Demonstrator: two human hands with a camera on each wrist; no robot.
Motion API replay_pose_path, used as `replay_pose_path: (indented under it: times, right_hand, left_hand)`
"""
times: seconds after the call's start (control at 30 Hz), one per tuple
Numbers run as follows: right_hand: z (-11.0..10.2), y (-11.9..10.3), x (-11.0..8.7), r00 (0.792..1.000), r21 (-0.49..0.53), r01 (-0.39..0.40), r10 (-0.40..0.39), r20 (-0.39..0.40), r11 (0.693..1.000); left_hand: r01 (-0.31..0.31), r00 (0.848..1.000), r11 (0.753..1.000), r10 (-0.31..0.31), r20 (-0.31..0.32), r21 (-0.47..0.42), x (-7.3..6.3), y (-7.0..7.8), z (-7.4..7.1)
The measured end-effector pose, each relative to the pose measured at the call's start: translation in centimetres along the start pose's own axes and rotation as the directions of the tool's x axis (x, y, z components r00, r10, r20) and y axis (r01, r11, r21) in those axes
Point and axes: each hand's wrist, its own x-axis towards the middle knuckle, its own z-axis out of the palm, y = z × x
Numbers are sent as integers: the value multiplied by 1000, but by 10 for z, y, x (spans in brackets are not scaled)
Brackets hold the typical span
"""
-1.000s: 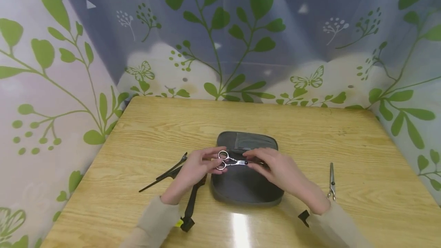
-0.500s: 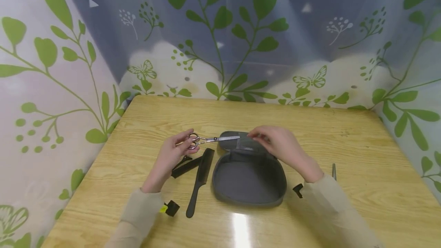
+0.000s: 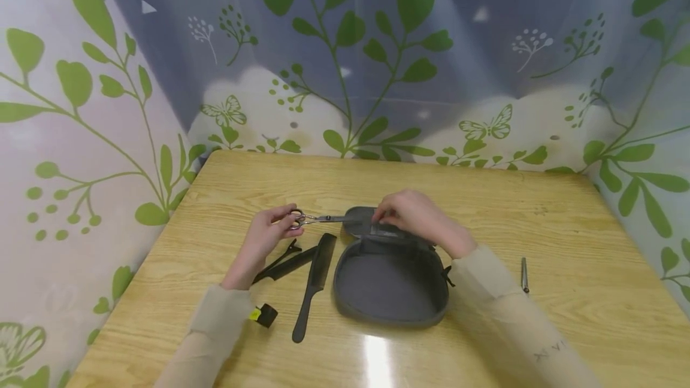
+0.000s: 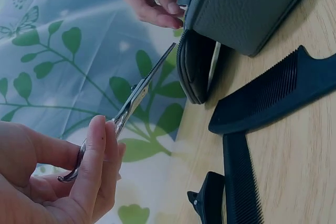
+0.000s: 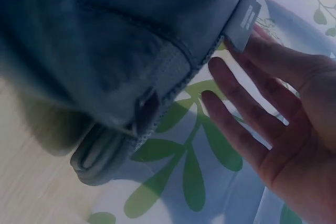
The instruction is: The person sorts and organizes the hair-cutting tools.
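Note:
My left hand grips the finger rings of the thinning scissors, the blades pointing right over the raised lid of a grey zip case. In the left wrist view the scissors have one toothed blade, and the blades lie together. The case stands open toward me, its lid at the back with a pocket inside. My right hand pinches the edge of that lid pocket. In the right wrist view a small grey tag is at the thumb, while the other fingers are spread.
Left of the case lie a handled comb, another black comb and a black hair clip. A small black and yellow item is by my left sleeve. Another slim metal tool lies at the right, partly behind my right sleeve.
The scissors went left and away from me in my left hand, then their tips came over the lid. My right hand let go of the blades and moved to the lid pocket.

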Motion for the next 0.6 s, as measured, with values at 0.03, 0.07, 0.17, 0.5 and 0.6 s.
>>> replay_pose_path:
  times: [0.03, 0.07, 0.17, 0.5, 0.6]
  right_hand:
    - [0, 1, 1, 1000, 0, 5, -5, 6, 1000]
    - [0, 2, 3, 1000, -2, 12, -12, 10, 1000]
    - [1, 5, 9, 999, -6, 34, -33, 19, 999]
    - [4, 3, 21, 993, -24, 10, -7, 120, 1000]
    - [6, 2, 22, 995, -51, -5, 10, 101, 999]
  left_hand:
    - [1, 1000, 1000, -1, 3, 9, 1, -1, 0]
    - [5, 1000, 1000, -5, 3, 19, 2, -2, 0]
    - [12, 1000, 999, -12, 0, 53, 5, -3, 0]
    - [0, 1000, 998, -1, 12, 68, 9, -5, 2]
    - [6, 1000, 997, -7, 7, 78, 10, -5, 2]
